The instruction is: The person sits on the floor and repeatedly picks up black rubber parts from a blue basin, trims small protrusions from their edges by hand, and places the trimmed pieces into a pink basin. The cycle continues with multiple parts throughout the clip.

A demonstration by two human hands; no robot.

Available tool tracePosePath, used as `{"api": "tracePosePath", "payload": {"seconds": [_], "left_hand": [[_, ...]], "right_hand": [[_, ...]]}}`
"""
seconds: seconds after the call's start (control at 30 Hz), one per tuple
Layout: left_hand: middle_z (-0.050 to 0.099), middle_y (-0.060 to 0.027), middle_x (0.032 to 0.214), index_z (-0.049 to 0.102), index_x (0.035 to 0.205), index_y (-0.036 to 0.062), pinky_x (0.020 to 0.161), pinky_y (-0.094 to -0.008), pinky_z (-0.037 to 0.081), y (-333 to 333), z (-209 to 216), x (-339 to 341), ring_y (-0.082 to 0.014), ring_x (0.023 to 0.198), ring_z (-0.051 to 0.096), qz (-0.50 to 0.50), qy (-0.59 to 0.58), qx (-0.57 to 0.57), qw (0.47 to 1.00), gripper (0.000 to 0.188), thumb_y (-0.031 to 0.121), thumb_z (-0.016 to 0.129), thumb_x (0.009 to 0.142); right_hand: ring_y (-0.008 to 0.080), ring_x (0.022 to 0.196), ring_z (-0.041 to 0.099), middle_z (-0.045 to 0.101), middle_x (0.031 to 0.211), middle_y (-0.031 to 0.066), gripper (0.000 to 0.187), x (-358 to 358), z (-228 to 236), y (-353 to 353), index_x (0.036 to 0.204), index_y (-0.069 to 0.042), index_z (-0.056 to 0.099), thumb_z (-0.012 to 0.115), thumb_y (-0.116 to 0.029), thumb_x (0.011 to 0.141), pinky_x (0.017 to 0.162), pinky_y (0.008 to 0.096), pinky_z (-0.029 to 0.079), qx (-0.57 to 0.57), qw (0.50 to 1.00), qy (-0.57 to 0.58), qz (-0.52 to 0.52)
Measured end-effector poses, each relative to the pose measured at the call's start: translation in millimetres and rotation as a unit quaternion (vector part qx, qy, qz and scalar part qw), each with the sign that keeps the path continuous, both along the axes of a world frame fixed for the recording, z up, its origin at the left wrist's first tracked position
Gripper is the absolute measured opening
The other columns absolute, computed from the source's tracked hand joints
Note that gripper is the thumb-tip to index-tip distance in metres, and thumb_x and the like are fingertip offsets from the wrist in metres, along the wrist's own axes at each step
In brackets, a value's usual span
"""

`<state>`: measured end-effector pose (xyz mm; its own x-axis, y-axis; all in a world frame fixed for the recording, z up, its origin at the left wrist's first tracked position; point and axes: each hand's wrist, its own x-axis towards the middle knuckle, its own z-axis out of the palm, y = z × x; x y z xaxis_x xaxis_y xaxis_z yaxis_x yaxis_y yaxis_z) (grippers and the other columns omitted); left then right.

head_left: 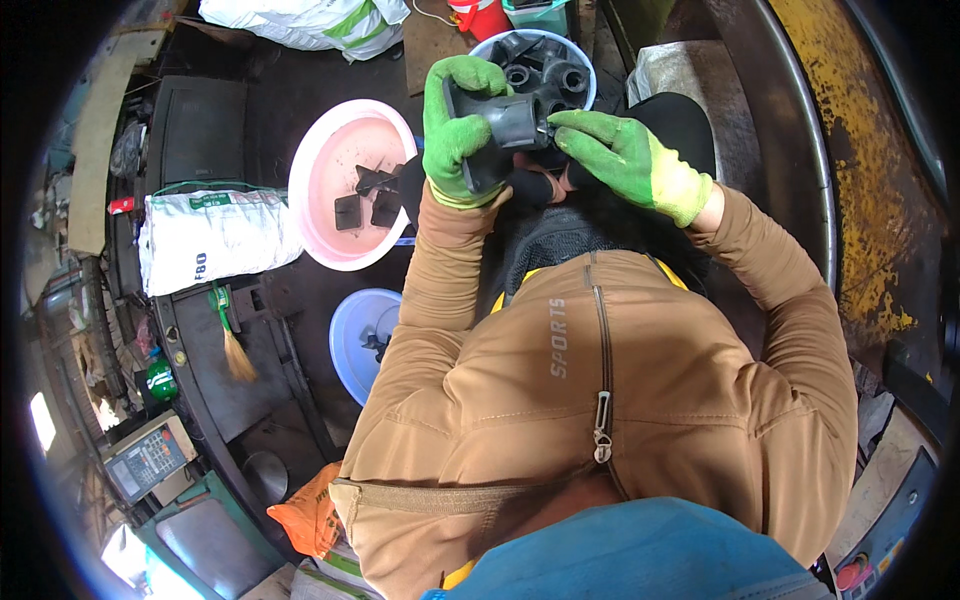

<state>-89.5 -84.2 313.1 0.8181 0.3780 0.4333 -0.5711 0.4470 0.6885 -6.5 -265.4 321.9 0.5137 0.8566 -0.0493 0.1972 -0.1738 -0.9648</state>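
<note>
Between the two gloved hands, over the person's lap, I can see a black plastic fitting (508,122) with a thick round neck and a broad flange, lying sideways with its neck pointing right. The left hand (447,140), in a green-coated glove, is curled around the flanged end, fingers and thumb bent firmly onto it. The right hand (628,158), gloved alike, is half closed, its fingertips drawn together right at the neck's end; from where I stand I cannot tell whether they pinch anything small. Just beyond the hands is a tub with a pale blue rim (589,70), heaped with similar black fittings (566,78). To the left of the left forearm sits a pink basin (318,180) with a few dark flat pieces (348,212) lying in it, and nearer the person's body a lavender basin (343,345) holds small dark scraps (375,343), partly hidden by the sleeve. A white sack (215,240) lies against the pink basin's left side, with a straw hand brush (238,357) below it. Farther left I notice a green bottle (160,380) and a keypad control panel (150,460). Over on the right stands a large metal panel (862,170), its yellow paint badly worn.
</note>
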Motion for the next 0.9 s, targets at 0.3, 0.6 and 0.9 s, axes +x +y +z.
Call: {"api": "tracePosePath", "payload": {"seconds": [0.3, 0.6, 0.9], "left_hand": [[0.043, -0.0070, 0.095, 0.046, 0.102, 0.0084, 0.089, -0.0413, 0.042, 3, 7, -1, -0.0247, 0.094, 0.045, 0.128, -0.045, 0.203, 0.970, 0.050, 0.028, 0.077, 0.068], [0.056, -0.0086, 0.093, 0.056, 0.091, 0.0114, 0.081, -0.0419, 0.042, 13, 7, 5, -0.0310, 0.089, 0.050, 0.222, -0.154, 0.622, 0.735, 0.040, 0.020, 0.072, 0.054], [0.055, -0.0144, 0.130, 0.052, 0.130, 0.0081, 0.108, -0.0641, 0.034, 61, -14, -31, -0.0379, 0.125, 0.050, 0.002, -0.068, -0.218, 0.974, 0.059, 0.033, 0.064, 0.077]], "right_hand": [[0.0089, 0.069, 0.055, 0.059, 0.081, 0.0011, 0.045, -12, 20, -3, 0.126, -0.003, 0.060, 0.053, -0.038, 0.098, 0.050, 0.0236, 0.043, -0.007, 0.983, 0.183, -0.003], [0.0029, 0.042, 0.028, 0.037, 0.058, -0.0073, 0.032, -16, 79, -24, 0.107, -0.008, 0.060, 0.043, -0.035, 0.104, 0.037, 0.0182, 0.022, 0.163, 0.799, 0.577, 0.057], [0.0049, 0.051, 0.029, 0.029, 0.066, -0.0061, 0.026, 72, -12, 14, 0.107, -0.004, 0.058, 0.047, -0.027, 0.103, 0.047, 0.0209, 0.025, 0.374, 0.659, 0.652, 0.027]]}}
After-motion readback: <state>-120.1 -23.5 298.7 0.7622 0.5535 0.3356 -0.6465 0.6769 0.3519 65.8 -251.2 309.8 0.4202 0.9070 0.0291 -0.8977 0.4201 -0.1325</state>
